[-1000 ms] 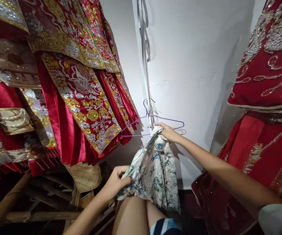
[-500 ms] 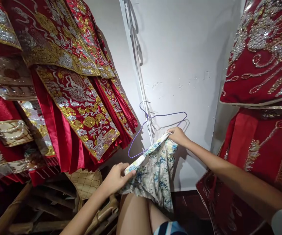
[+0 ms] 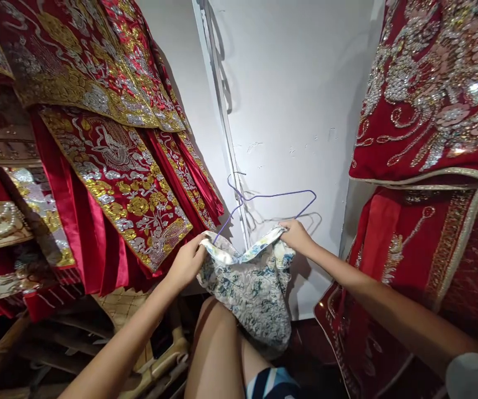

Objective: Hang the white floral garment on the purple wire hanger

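Looks forward and down from the person's head, over bare thighs (image 3: 216, 354) and between outstretched bare forearms, toward a smooth white wall (image 3: 292, 77). Takes in a gathered, floral-patterned cloth garment (image 3: 255, 293) at close range, low in the centre, and crops embroidered red costumes (image 3: 118, 172) along both side edges.

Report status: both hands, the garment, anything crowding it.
Left hand and right hand gripping floral garment by its top edge. Purple hanger behind it, lower part hidden. Red embroidered garments hanging on both sides.
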The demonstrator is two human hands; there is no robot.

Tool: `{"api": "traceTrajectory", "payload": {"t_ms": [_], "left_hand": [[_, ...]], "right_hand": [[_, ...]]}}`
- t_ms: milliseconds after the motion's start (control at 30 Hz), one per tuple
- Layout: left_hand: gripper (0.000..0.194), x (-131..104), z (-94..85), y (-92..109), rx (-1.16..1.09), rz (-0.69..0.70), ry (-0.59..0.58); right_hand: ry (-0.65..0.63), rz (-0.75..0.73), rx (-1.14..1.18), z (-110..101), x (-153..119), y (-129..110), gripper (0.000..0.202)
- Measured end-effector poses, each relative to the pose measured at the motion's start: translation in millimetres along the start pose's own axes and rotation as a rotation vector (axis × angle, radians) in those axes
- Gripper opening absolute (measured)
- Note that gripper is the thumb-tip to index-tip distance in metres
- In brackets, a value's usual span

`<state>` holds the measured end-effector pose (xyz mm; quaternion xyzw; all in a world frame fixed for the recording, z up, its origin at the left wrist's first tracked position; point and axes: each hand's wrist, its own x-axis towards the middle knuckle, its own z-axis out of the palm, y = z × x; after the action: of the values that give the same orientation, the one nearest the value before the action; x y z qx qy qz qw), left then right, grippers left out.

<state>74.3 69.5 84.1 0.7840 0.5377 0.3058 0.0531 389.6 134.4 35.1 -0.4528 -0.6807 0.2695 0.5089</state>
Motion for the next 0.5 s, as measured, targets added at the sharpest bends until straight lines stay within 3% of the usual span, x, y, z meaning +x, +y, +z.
{"api": "traceTrajectory", "payload": {"t_ms": [100, 233, 300, 400, 500], "left_hand": [[0.030, 10.2, 10.5, 10.1, -0.154, -0.037, 0.082], [0.024, 21.0, 12.9, 8.7, -0.232, 0.010, 0.219], [0.025, 23.3, 8.6, 5.1, -0.242, 0.017, 0.229], [0.028, 23.7, 2.6, 4.0, -0.200, 0.024, 0.250], [0.027, 23.6, 2.1, 8.7, -0.156, 0.047, 0.267]], "right_hand": [[-0.058, 0.018, 0.088, 14.0, -11.6, -11.0, 0.007], [-0.097, -0.028, 0.073, 20.1, -25.1, -18.6, 0.010], [-0.002, -0.063, 0.006, 10.1, -25.1, -17.5, 0.035], [0.245, -0.066, -0.112, -17.9, -11.0, -8.3, 0.083], [0.252, 0.016, -0.183, -45.9, 14.6, 3.2, 0.095]]}}
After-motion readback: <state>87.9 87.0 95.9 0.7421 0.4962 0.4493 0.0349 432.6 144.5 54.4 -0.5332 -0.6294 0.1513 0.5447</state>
